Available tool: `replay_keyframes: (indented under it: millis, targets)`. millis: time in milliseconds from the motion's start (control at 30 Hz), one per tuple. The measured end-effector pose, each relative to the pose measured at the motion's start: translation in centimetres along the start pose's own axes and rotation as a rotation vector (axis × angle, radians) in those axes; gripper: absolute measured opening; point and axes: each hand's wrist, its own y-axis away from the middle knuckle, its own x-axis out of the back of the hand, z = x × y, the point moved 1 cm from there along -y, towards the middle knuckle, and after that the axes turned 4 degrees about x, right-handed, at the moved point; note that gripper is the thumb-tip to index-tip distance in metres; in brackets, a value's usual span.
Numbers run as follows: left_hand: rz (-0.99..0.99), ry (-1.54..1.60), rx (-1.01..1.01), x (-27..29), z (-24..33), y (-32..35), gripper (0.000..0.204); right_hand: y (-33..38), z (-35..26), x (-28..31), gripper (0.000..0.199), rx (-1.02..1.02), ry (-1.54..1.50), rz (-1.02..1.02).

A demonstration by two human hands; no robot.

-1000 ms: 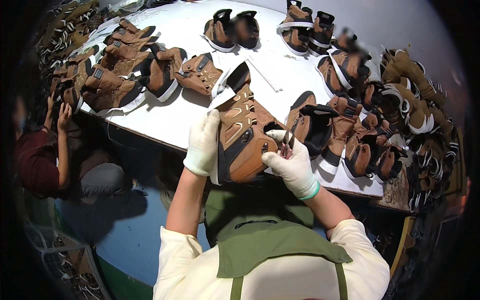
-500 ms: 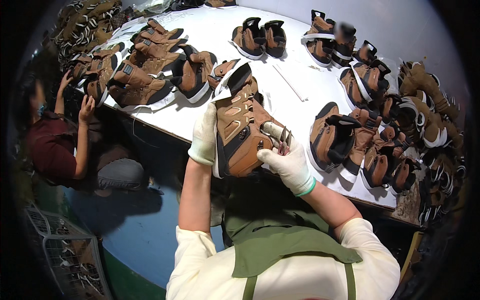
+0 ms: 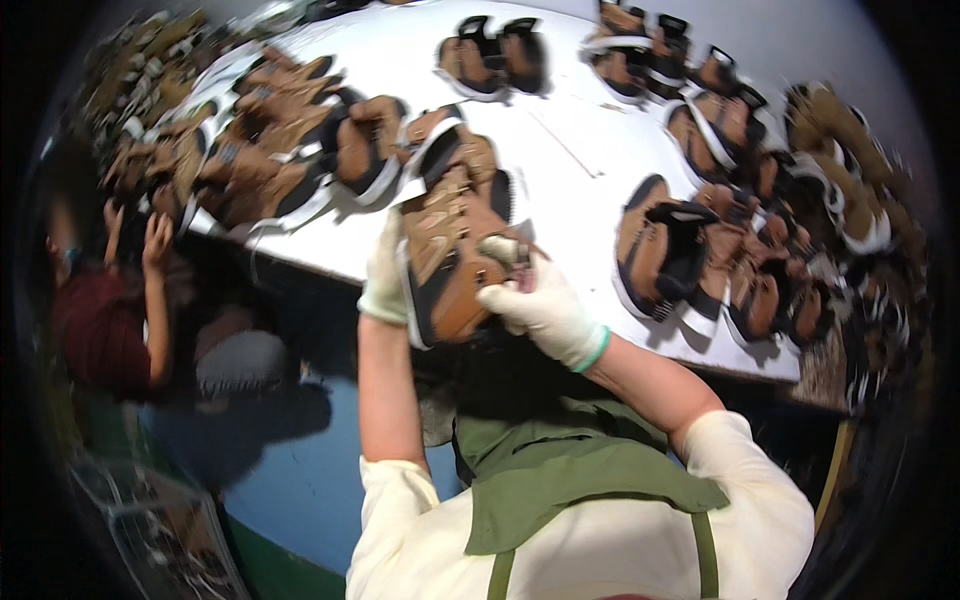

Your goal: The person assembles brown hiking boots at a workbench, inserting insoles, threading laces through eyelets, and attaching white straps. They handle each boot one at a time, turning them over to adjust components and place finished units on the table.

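A brown and black lace-up boot with a white sole is held up above the table's front edge, its toe pointing toward me. My left hand, in a white knit glove, is closed around the sole side of it. On the other side my right hand, gloved too, with a green cuff edge, presses fingers against the boot's upper. Small metal snips sit in the right hand's grip, blurred and mostly covered by the fingers. The boot's far end meets other boots lying behind it.
Brown boots stand on the white table at left, back and right, including a nearby boot. Uppers are heaped at the right. A person in a dark red top works at the left. Below stands a wire crate.
The view has shifted and blurred. The boot tilts slightly, its toe lower and further left, and both hands move with it. The snips' blades, raised before, are now lowered beside the boot.
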Motion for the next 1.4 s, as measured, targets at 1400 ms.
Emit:
replay_keyframes:
  millis: [1400]
  targets:
    - [0.055,0.05,0.052,4.5,-0.7,-0.9,0.059,-2.8,1.9,-2.9,0.069,-0.001,0.135,-0.062]
